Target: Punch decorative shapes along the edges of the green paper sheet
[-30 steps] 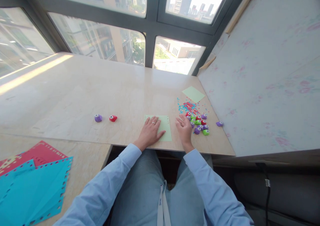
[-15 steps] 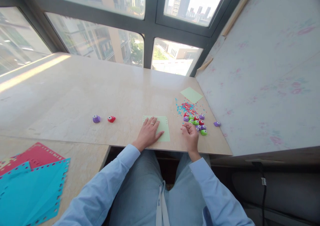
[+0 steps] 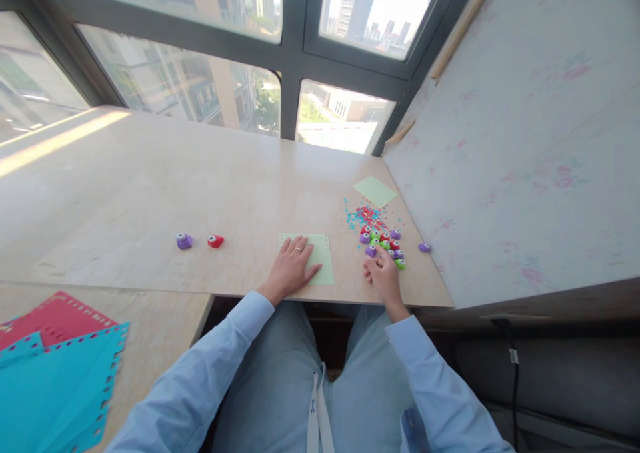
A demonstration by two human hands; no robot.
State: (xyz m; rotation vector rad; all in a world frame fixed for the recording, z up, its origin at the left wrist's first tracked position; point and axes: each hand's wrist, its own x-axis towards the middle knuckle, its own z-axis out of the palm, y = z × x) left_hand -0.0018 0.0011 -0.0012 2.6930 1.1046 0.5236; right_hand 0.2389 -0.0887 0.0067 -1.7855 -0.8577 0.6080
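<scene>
My left hand (image 3: 294, 266) lies flat on a pale green sheet of paper (image 3: 323, 266), fingers spread, a ring on one finger. Small punched holes run along the sheet's top edge. At the right, my right hand (image 3: 387, 278) is closed, with the index finger and thumb against a purple paper punch (image 3: 371, 250); the hand partly hides the grip. Close around it stands a cluster of small red, green and purple punches (image 3: 385, 245). The curled fingers hide whatever lies under the palm.
Red and blue confetti (image 3: 367, 215) is scattered behind the cluster, near another green sheet (image 3: 375, 191). A purple punch (image 3: 425, 247) sits by the wall. Left are a purple punch (image 3: 184, 241) and a red one (image 3: 215, 241). Punched blue (image 3: 75, 379) and red sheets (image 3: 65, 309) lie front left.
The view has shifted slightly. My right hand has moved a little right and down relative to the punches, uncovering the purple punch at its fingertips. My left hand stays on the green sheet.
</scene>
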